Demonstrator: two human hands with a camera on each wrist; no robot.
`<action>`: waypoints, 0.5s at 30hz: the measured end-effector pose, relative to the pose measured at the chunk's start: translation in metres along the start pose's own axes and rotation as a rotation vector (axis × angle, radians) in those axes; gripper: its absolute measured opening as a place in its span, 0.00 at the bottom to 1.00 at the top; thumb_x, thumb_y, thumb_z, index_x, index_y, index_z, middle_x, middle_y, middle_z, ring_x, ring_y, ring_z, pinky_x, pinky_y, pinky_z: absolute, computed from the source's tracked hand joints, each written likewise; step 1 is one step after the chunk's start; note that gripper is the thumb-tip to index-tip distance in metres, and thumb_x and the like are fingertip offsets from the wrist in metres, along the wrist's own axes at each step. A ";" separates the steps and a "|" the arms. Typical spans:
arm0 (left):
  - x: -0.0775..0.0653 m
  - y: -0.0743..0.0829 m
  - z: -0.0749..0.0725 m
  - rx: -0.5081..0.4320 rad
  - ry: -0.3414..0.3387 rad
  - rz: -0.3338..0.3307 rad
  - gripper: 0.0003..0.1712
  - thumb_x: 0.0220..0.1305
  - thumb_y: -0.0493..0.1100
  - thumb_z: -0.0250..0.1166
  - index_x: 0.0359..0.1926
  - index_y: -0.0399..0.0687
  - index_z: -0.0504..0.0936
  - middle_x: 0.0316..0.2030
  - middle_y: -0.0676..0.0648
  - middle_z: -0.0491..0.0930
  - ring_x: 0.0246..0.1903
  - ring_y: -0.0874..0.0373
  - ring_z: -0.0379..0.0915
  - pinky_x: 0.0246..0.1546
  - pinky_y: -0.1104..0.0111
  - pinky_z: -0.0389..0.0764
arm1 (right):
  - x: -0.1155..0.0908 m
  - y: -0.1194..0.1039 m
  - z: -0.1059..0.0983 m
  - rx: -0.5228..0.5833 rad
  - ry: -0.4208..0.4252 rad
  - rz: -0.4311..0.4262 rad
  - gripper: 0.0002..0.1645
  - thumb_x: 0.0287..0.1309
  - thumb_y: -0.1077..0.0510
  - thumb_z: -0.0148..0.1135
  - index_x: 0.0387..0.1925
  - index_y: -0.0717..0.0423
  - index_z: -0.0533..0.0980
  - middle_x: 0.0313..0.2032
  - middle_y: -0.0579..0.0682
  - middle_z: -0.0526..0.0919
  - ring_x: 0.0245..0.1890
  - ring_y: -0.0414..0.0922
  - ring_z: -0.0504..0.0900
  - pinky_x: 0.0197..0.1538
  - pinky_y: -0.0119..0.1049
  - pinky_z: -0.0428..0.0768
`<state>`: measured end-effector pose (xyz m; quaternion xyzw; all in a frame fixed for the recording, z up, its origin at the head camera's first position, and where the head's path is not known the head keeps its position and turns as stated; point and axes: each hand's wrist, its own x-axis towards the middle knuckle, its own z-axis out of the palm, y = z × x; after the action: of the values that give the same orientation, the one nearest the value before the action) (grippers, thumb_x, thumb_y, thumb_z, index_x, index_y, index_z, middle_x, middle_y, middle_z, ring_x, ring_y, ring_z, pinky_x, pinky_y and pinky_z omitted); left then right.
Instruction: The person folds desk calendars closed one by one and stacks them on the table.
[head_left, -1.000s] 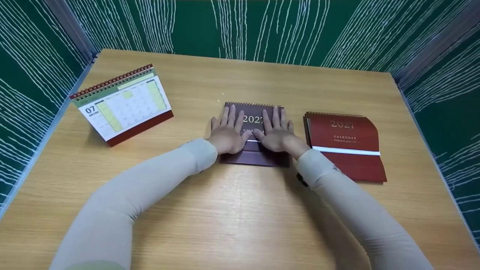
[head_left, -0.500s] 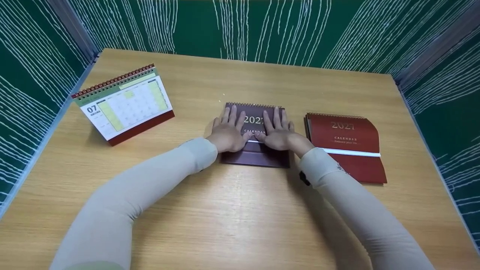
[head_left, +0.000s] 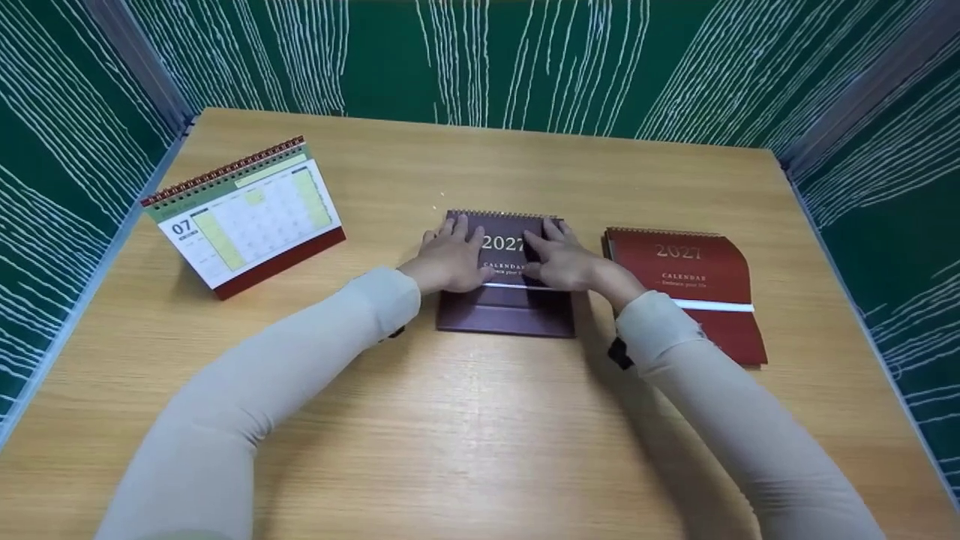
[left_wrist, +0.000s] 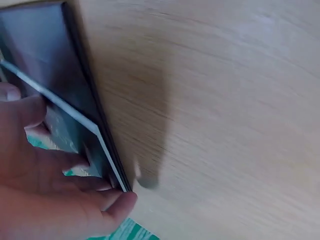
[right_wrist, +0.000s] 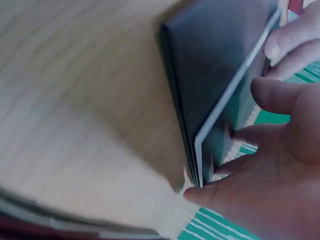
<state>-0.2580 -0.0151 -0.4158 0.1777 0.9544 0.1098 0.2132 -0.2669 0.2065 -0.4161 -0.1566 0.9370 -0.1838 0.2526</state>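
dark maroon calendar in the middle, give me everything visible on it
The dark maroon calendar lies flat on the wooden table, between a standing calendar and a red calendar. Spiral binding runs along its far edge; the cover reads "2027 CALENDAR" in pale print, with a white strip across the middle. The left hand and right hand grip its side edges.

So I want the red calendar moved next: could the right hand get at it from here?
Probably yes. The red calendar lies flat just beside the right hand, with nothing between them.
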 end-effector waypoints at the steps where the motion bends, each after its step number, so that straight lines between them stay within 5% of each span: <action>1: 0.000 -0.002 -0.002 -0.027 -0.002 0.009 0.46 0.81 0.62 0.51 0.86 0.44 0.48 0.84 0.34 0.35 0.84 0.37 0.29 0.82 0.43 0.38 | -0.002 0.002 -0.003 0.019 0.017 -0.012 0.44 0.80 0.48 0.49 0.86 0.57 0.45 0.84 0.66 0.32 0.83 0.67 0.28 0.80 0.68 0.36; 8: -0.002 -0.018 -0.023 -0.243 0.083 0.075 0.35 0.79 0.54 0.57 0.80 0.45 0.67 0.79 0.37 0.61 0.79 0.39 0.52 0.80 0.46 0.52 | -0.023 0.016 -0.027 0.226 0.136 -0.034 0.43 0.79 0.49 0.51 0.85 0.58 0.50 0.83 0.65 0.49 0.81 0.67 0.51 0.80 0.66 0.51; 15: -0.011 -0.035 -0.041 -0.465 0.121 0.060 0.30 0.80 0.49 0.58 0.76 0.44 0.71 0.71 0.38 0.70 0.72 0.43 0.65 0.74 0.51 0.68 | -0.043 0.033 -0.048 0.593 0.064 0.051 0.43 0.80 0.49 0.50 0.86 0.54 0.47 0.81 0.63 0.56 0.77 0.63 0.63 0.79 0.61 0.61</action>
<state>-0.2777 -0.0568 -0.3856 0.1451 0.9088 0.3433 0.1875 -0.2633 0.2645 -0.3737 -0.0463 0.8535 -0.4478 0.2622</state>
